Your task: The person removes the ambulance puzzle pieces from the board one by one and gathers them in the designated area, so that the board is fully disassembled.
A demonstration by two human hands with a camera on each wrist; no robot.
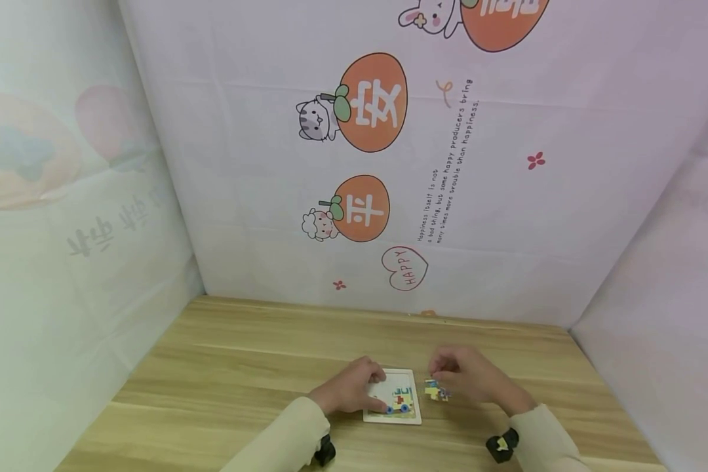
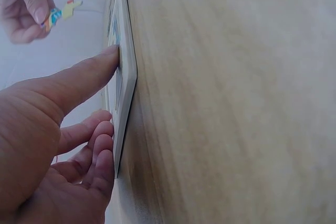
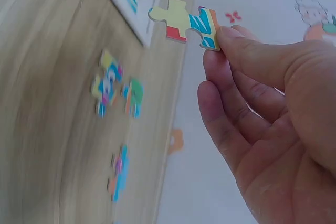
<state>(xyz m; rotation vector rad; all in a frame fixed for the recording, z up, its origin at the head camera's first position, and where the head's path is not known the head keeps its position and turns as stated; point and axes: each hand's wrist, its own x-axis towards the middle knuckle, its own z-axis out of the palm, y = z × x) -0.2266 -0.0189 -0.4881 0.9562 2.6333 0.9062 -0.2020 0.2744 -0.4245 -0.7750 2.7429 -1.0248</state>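
A small white-rimmed jigsaw tray [image 1: 417, 401] lies on the table, with a picture partly assembled on its near right side and bare white board above. My left hand [image 1: 353, 388] rests over its left side. The thumb [image 2: 97, 72] touches the tray's face and the other fingers, loosely bent, touch it farther along. To the right of the tray, my right hand [image 1: 469, 375] pinches a jigsaw piece [image 3: 177, 18] between thumb and fingertips. This piece is pale yellow with blue, red and orange patches, and is raised off the table.
Loose jigsaw pieces [image 3: 107, 85] lie on the wooden table [image 1: 224, 367] beneath the right hand, among them one with green [image 3: 136, 95] and a blue one [image 3: 119, 171]. Printed white cloth walls [image 1: 259, 196] enclose the table's back and sides.
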